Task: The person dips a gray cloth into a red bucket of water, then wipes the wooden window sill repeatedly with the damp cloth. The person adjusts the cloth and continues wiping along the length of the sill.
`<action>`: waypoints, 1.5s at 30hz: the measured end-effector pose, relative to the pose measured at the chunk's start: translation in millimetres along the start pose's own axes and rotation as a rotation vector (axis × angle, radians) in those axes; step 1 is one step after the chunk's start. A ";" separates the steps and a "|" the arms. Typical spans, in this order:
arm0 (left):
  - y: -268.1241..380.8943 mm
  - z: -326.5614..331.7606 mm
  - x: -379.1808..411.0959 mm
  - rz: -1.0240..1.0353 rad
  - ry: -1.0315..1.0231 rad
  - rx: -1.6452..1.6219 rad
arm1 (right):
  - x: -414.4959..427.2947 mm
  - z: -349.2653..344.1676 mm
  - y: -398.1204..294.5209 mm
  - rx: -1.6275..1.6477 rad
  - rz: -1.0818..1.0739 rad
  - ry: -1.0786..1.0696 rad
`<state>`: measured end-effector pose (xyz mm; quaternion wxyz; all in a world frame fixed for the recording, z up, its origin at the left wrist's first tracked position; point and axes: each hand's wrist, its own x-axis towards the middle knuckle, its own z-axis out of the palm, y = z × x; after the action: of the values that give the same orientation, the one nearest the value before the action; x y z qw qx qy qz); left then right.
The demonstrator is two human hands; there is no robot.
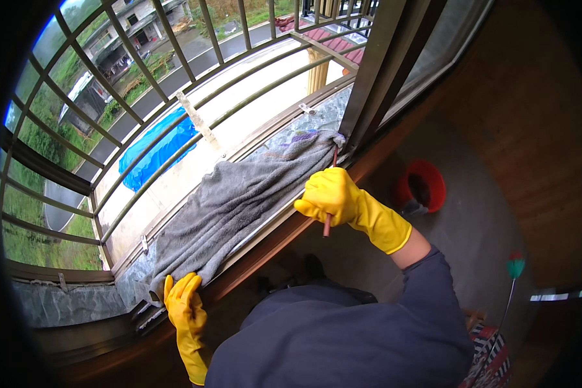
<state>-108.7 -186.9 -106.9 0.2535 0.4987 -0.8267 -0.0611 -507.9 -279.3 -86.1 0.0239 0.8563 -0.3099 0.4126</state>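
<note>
A wet-looking grey towel [233, 194] lies bunched and wrinkled along the sill and track of an open sliding window. My right hand [332, 196], in a yellow rubber glove, is closed around a thin reddish-brown rod [327, 228]. The rod's far end meets the towel's right end, beside the window frame [368, 72]; its tip is hidden there. At the towel's lower left end is my left hand [186, 300], also gloved in yellow. Its fingers are extended and slightly apart, with the tips against the towel's edge; the thumb is not clearly visible.
Metal security bars [150, 72] curve outside the window, and a blue plastic sheet [160, 148] lies on the pale ledge [266, 97] beyond. A red bucket [434, 194] stands on the floor to my right. Farther down is a thin stick with a green tip [515, 267].
</note>
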 end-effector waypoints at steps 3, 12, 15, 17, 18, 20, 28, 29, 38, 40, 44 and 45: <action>3.8 -1.4 2.5 -0.004 0.003 0.003 | -6.5 14.4 12.2 0.129 0.023 0.324; 0.8 -0.8 2.3 0.022 0.000 -0.011 | 42.2 64.8 -94.8 0.836 -0.052 0.207; 0.6 -3.7 5.7 0.021 -0.009 0.005 | 56.3 53.5 -83.4 0.768 -0.009 -0.074; 1.2 -2.6 2.9 0.009 0.000 0.009 | 69.2 40.7 -66.5 0.561 0.110 -0.365; 3.0 -1.4 4.2 0.011 0.006 0.010 | 71.2 36.0 -54.0 0.385 0.161 -0.437; 3.0 0.1 2.4 0.014 0.022 0.026 | 64.9 27.3 -22.1 0.226 0.276 -0.402; 0.6 1.7 2.3 0.032 0.040 0.019 | 23.0 31.3 -10.3 0.724 0.102 -0.017; 0.2 2.1 -0.2 0.032 0.040 0.019 | 34.1 34.1 -32.5 0.740 0.007 -0.050; -3.9 0.9 2.7 0.072 0.030 0.007 | 52.4 40.8 -75.0 0.640 -0.029 -0.233; -3.8 0.6 2.6 0.074 0.034 0.012 | 48.4 35.8 -40.6 0.619 0.078 -0.182; -2.3 1.0 4.0 0.067 0.039 0.025 | 47.4 9.9 47.3 0.371 0.493 -0.156; -3.1 0.4 1.2 0.054 0.036 0.034 | 66.4 -0.6 52.1 0.610 0.891 -0.203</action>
<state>-106.9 -189.6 -107.9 0.2615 0.4813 -0.8360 -0.0311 -505.9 -355.0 -49.1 -0.4325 0.6457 -0.5096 0.3692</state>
